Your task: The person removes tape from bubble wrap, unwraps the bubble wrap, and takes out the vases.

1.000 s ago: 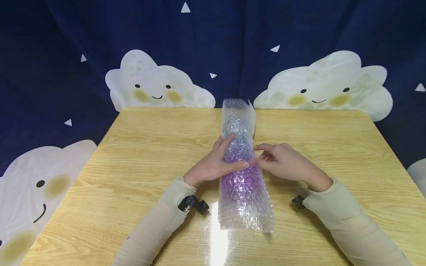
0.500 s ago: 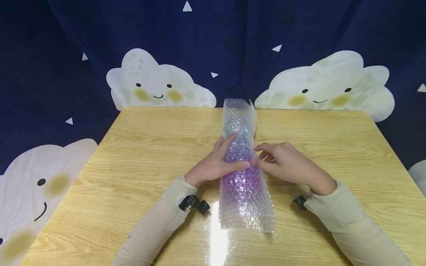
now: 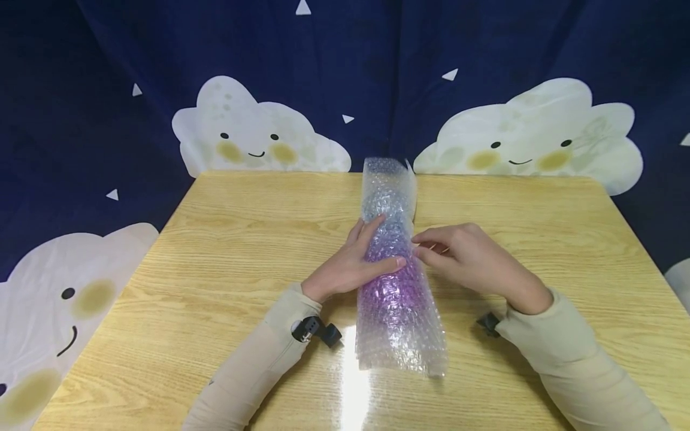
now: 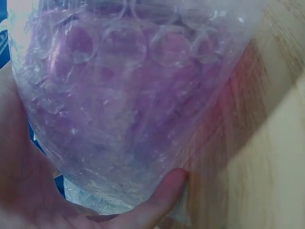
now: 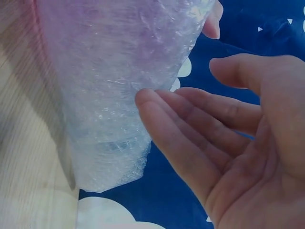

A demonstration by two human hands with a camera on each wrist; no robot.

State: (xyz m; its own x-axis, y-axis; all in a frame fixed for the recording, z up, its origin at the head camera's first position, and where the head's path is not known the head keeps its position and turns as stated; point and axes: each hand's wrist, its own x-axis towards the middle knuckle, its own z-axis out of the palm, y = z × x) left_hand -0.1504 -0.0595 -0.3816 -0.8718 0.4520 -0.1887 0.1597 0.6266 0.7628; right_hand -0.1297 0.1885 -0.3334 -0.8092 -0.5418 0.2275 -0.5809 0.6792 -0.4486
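A long bundle of clear bubble wrap (image 3: pixel 396 299) lies lengthwise on the table, around something purple and bluish whose kind I cannot make out. My left hand (image 3: pixel 353 260) rests on its left side, thumb laid across the top and fingers spread over the wrap. In the left wrist view the thumb (image 4: pixel 167 191) bends round the wrap's near side. By the bundle's right edge is my right hand (image 3: pixel 463 257), fingertips at the wrap. The right wrist view shows these fingers (image 5: pixel 181 129) fairly straight, with the thumb (image 5: pixel 238 69) apart from them and nothing held between.
The wooden table (image 3: pixel 242 239) extends on both sides of the bundle. Behind it hangs a dark blue cloth (image 3: pixel 377 72) with printed clouds. The bundle's far end reaches the table's back edge. A small black camera (image 3: pixel 318 330) sits on each wrist.
My right thumb has drawn back from beside the left thumb, and the right hand has shifted slightly up and right. The left hand and bundle stay nearly in place.
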